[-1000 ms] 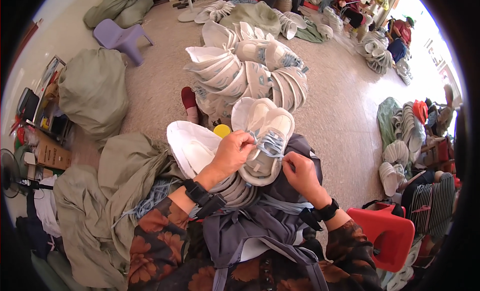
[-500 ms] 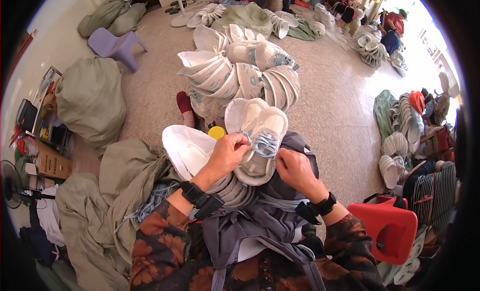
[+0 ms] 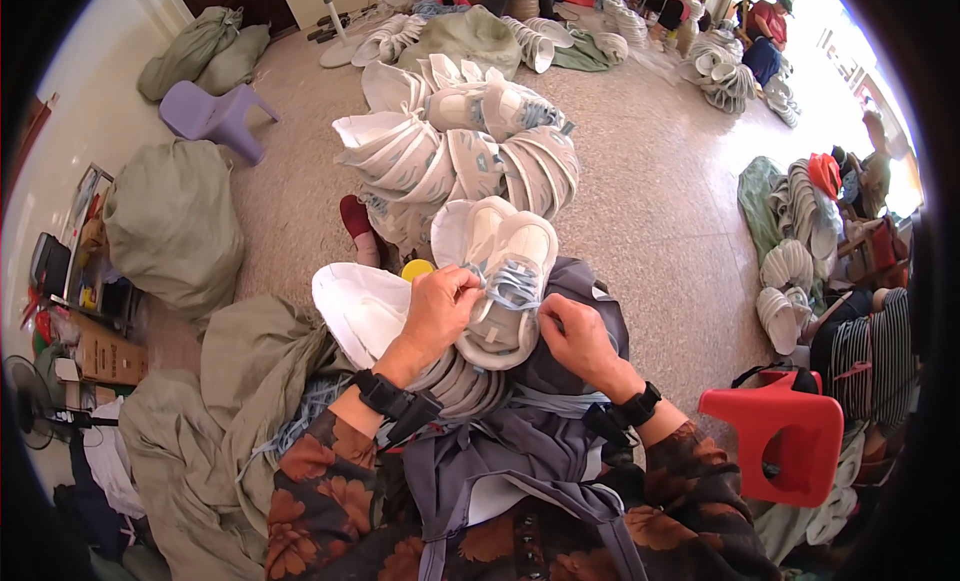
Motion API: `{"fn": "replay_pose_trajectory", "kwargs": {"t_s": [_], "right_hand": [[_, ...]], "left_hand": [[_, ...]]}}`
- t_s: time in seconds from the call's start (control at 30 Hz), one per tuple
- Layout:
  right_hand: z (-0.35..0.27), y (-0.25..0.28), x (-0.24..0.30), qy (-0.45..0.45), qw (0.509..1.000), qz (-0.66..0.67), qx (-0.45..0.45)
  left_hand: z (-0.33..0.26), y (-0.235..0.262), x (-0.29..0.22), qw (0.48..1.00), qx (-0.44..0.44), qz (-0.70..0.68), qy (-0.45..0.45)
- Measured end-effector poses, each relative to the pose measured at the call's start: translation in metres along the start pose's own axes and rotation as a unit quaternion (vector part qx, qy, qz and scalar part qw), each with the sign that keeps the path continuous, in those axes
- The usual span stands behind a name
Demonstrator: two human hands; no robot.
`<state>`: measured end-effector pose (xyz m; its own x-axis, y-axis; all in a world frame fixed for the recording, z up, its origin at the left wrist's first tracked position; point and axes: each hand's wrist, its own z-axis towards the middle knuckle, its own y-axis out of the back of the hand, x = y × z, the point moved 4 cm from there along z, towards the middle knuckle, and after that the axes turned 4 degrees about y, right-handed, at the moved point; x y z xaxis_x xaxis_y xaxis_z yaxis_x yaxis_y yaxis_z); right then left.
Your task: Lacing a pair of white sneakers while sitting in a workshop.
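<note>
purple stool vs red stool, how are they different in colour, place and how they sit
The purple stool is pale lilac and sits far off by the wall on the person's left; the red stool is bright red and close on the right. The purple one is tipped over, legs pointing sideways; the red one stands upright. Both look like small moulded plastic seats.

Both hands (image 3: 500, 321) close together, fingers curled

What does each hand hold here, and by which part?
Both hold the white shoe upper on the lap: the left hand pinches its light blue lace; the right hand grips its lower edge.
</note>
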<state>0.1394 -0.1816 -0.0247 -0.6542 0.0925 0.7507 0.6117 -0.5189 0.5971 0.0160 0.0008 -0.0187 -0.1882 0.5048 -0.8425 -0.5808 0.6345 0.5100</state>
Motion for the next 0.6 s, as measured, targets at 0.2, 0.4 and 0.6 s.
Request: {"fn": "replay_pose_trajectory", "kwargs": {"t_s": [0.2, 0.4, 0.6], "right_hand": [[0.003, 0.003, 0.005, 0.027, 0.999, -0.031, 0.023], [0.004, -0.007, 0.012, 0.063, 0.983, -0.156, 0.072], [-0.003, -0.005, 0.004, 0.035, 0.997, -0.071, 0.008]], "left_hand": [[-0.001, 0.003, -0.016, 0.986, 0.016, 0.122, -0.110], [-0.009, -0.008, -0.025, 0.922, -0.010, 0.317, -0.222], [-0.020, 0.003, -0.029, 0.977, 0.023, 0.203, -0.067]]}}
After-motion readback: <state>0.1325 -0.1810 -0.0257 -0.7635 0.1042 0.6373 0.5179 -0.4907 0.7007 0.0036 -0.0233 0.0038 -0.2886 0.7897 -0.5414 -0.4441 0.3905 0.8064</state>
